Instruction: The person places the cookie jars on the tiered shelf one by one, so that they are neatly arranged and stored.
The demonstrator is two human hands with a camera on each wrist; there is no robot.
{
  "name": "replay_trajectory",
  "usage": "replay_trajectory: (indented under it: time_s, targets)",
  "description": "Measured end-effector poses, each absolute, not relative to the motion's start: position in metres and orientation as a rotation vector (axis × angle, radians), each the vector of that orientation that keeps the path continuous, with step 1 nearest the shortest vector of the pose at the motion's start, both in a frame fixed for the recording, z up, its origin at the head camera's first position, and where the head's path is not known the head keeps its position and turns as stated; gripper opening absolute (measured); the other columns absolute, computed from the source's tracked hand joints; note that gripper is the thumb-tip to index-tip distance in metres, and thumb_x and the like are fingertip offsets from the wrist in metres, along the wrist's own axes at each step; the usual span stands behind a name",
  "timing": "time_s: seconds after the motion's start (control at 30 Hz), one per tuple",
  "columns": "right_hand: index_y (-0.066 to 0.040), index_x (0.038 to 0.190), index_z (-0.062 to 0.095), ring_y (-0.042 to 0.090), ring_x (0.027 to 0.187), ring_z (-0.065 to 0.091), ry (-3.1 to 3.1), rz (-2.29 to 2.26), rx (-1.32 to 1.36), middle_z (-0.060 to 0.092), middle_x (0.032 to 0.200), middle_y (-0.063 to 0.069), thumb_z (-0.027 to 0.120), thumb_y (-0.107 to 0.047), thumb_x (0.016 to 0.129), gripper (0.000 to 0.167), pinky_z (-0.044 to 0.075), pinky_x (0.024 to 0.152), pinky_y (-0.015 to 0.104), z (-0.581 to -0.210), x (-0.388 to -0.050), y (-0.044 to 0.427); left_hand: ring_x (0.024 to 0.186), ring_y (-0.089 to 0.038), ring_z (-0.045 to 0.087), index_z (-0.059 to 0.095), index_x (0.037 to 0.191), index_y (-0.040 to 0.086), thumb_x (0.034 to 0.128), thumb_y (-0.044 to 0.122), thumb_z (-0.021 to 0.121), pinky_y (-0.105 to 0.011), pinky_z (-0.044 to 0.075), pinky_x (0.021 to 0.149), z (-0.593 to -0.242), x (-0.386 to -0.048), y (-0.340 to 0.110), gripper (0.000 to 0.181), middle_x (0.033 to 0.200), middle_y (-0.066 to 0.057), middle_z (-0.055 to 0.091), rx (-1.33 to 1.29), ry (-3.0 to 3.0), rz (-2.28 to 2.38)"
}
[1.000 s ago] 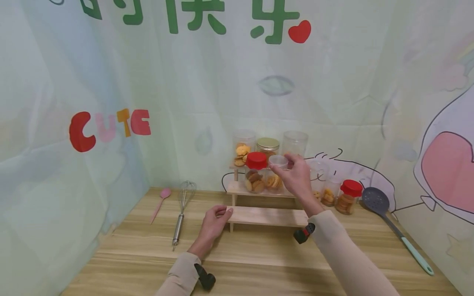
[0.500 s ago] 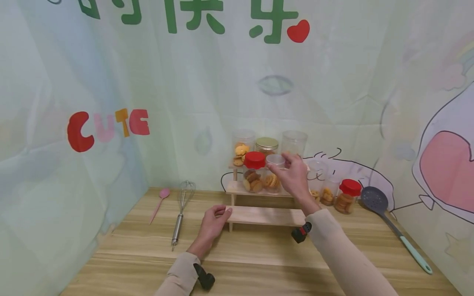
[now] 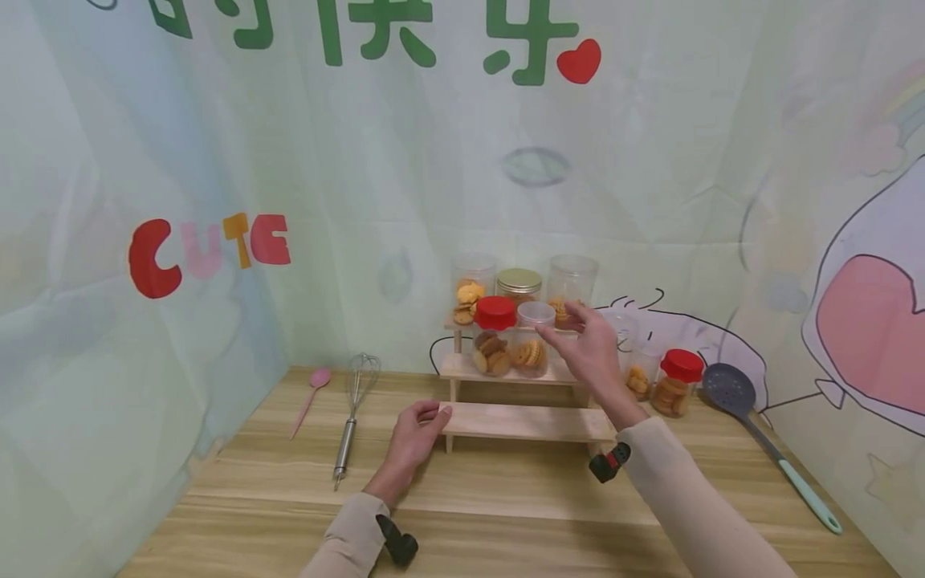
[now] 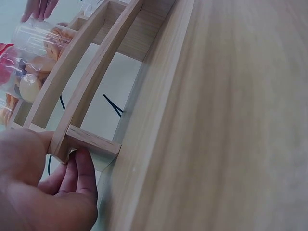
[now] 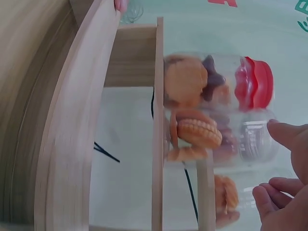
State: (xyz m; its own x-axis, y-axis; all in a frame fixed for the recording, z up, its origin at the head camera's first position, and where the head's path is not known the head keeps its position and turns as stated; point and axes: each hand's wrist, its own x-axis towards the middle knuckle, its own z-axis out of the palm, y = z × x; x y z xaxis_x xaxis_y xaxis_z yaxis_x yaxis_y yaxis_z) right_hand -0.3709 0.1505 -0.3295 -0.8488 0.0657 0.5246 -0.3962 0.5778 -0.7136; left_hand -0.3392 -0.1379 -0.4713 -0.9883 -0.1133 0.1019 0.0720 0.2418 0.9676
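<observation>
A stepped wooden display rack stands on the table with cookie jars on its upper steps. My left hand grips the left end of the lowest step, thumb above and fingers curled beneath, as the left wrist view shows. On the middle step, a clear-lidded cookie jar stands upright beside a red-lidded cookie jar. Just right of the clear-lidded jar is my right hand, holding nothing, thumb and fingers spread apart. In the right wrist view its thumb is close to that jar's lid; contact is unclear.
Along the top step are an open-looking cookie jar, a gold-lidded jar and a tall clear jar. Right of the rack stand another red-lidded jar and a skimmer. A whisk and pink spoon lie left.
My right hand has let go of the clear-lidded jar and drawn a little to the right, its fingers opening. The jar stays on the middle step. My left hand keeps its grip on the rack.
</observation>
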Motion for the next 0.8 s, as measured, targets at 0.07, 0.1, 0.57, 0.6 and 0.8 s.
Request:
replay_trajectory:
  time_s: [0.07,0.1,0.57,0.6,0.8]
  targets:
    - [0.003,0.150,0.058,0.042,0.133,0.065,-2.295,1.204,0.250,0.063,0.147,0.024,0.086,-0.036,0.095,0.074,0.057,0.110,0.057,-0.329,-0.369,0.158,0.126,-0.035,0.067,0.063,0.140,-0.004,0.1070,0.033,0.070,-0.046,0.060,0.104,-0.471,-0.339,-0.138,0.051,0.136,-0.024,0.069,0.046,-2.356,-1.844]
    - [0.003,0.150,0.058,0.043,0.132,0.065,-2.290,1.194,0.241,0.064,0.146,0.025,0.086,-0.035,0.095,0.072,0.057,0.110,0.057,-0.328,-0.368,0.163,0.126,-0.035,0.067,0.063,0.140,-0.004,0.1069,0.034,0.070,-0.046,0.060,0.105,-0.471,-0.339,-0.138,0.051,0.136,-0.024,0.069,0.049,-2.358,-1.842]
    - [-0.001,0.158,0.051,0.047,0.146,0.053,-2.238,1.185,-0.014,0.056,0.159,0.025,0.073,-0.042,0.104,0.071,0.045,0.122,0.060,-0.329,-0.363,0.253,0.128,-0.035,0.067,0.062,0.142,-0.004,0.1080,0.032,0.068,-0.047,0.059,0.106,-0.471,-0.339,-0.137,0.050,0.138,-0.024,0.068,0.057,-2.367,-1.842]
    - [-0.001,0.158,0.050,0.047,0.146,0.053,-2.238,1.176,-0.036,0.055,0.159,0.025,0.072,-0.042,0.105,0.071,0.045,0.122,0.061,-0.330,-0.364,0.259,0.128,-0.035,0.067,0.062,0.142,-0.004,0.1079,0.032,0.068,-0.047,0.059,0.106,-0.470,-0.339,-0.137,0.050,0.138,-0.024,0.068,0.062,-2.366,-1.844]
    - [-0.001,0.162,0.045,0.045,0.151,0.048,-2.248,1.215,-0.209,0.050,0.164,0.025,0.068,-0.039,0.107,0.071,0.044,0.123,0.061,-0.344,-0.373,0.291,0.128,-0.036,0.066,0.062,0.142,-0.005,0.1079,0.033,0.069,-0.047,0.059,0.106,-0.470,-0.339,-0.138,0.052,0.137,-0.025,0.068,0.053,-2.368,-1.832]
